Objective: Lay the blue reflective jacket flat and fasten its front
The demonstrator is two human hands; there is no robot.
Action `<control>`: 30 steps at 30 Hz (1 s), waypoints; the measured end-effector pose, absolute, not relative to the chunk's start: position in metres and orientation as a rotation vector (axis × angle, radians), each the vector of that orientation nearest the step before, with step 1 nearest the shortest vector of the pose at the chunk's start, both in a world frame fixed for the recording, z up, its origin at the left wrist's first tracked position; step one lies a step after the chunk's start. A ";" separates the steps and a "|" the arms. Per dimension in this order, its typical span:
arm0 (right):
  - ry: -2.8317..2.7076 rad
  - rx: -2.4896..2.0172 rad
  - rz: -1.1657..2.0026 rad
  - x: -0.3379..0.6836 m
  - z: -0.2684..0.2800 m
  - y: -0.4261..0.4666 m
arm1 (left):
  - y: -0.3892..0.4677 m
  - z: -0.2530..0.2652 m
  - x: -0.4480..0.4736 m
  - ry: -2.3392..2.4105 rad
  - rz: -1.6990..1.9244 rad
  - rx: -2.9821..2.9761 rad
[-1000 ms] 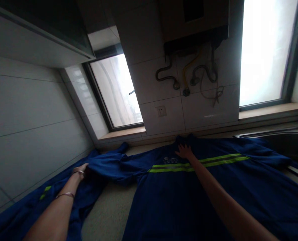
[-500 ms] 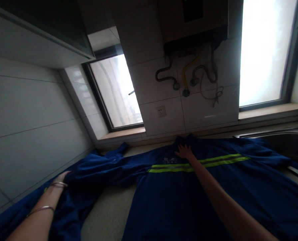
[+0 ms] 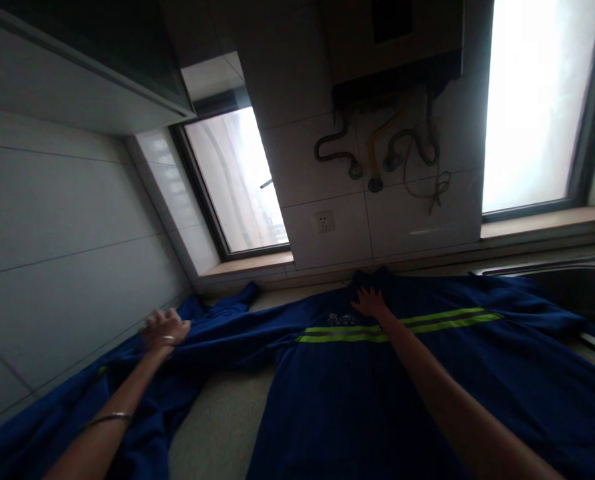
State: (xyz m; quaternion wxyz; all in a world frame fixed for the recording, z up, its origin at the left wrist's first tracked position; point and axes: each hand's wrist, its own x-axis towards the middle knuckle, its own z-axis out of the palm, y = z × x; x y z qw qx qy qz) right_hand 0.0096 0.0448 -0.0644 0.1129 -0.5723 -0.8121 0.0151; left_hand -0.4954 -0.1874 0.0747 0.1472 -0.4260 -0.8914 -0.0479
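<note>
The blue jacket [image 3: 322, 407] is spread on the tabletop [image 3: 222, 417], seemingly held flat by the right hand [image 3: 370, 302], its fingers splayed near the collar [image 3: 370, 275] without gripping, while the left hand [image 3: 165, 329] is placed by the sleeve [image 3: 237, 337], fingers loosely bent, any hold unclear.

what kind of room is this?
Likely a kitchen: a sink is set into the counter, a cabinet hangs overhead, and a boxy unit, probably a water heater, sits on the tiled wall.
</note>
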 end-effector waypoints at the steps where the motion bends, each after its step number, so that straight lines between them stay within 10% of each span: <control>1: -2.384 -1.637 -0.028 0.009 -0.060 0.041 | -0.181 0.068 -0.485 -2.554 -0.026 -1.304; 20: -2.984 -0.199 0.460 -0.060 -0.017 -0.138 | -0.155 -0.045 -0.391 -2.473 0.302 -2.092; 30: -2.909 -0.109 0.416 -0.048 -0.021 -0.140 | -0.143 0.043 -0.444 -2.524 -0.101 -2.155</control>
